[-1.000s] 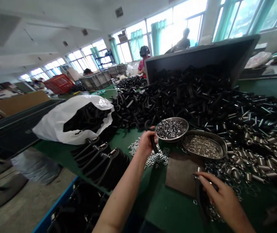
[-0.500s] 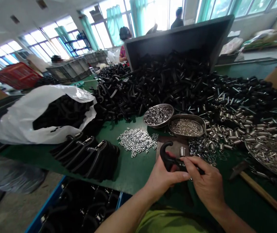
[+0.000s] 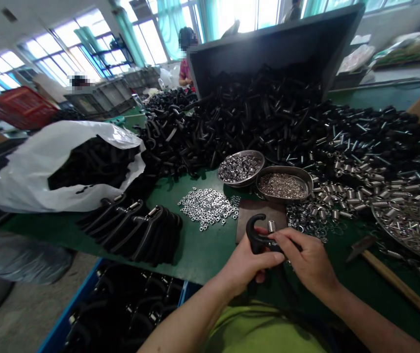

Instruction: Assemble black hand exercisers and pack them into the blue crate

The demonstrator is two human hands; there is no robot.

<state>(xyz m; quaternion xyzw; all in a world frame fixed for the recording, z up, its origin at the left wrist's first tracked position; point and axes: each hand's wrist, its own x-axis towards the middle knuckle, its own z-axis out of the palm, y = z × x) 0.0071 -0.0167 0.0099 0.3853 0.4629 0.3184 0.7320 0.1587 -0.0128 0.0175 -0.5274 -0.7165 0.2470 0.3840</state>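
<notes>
Both hands are in on it, right at the near edge of the brown plate (image 3: 249, 213)! The left hand (image 3: 249, 262) has its fingers wrapped around a black hook-shaped part (image 3: 256, 238), the hooked end curling up in front of the plate. In from the right comes the right hand (image 3: 307, 257), fingers pinched tight on the part's shank; exactly what else sits under those fingertips, I cannot tell. And there's a coil spring (image 3: 271, 226), upright, just beyond the right fingertips; whether it's seated in the part or standing on the plate, no telling from here.

Left of the plate, just beside it, a scatter of small metal nuts (image 3: 208, 206) on the green bench (image 3: 195, 267). Farther left of it, a row of black handles (image 3: 140, 235) lies side by side. Behind the plate, a round bowl (image 3: 241, 184) and an oval tin (image 3: 287, 198), both loaded with small metal pieces. Right of the plate, loose springs (image 3: 346, 196) spread out, with a hammer (image 3: 394, 272) lying nearer. And well behind the plate, a huge heap of black parts (image 3: 232, 117) spills from a grey bin (image 3: 269, 44)!
</notes>
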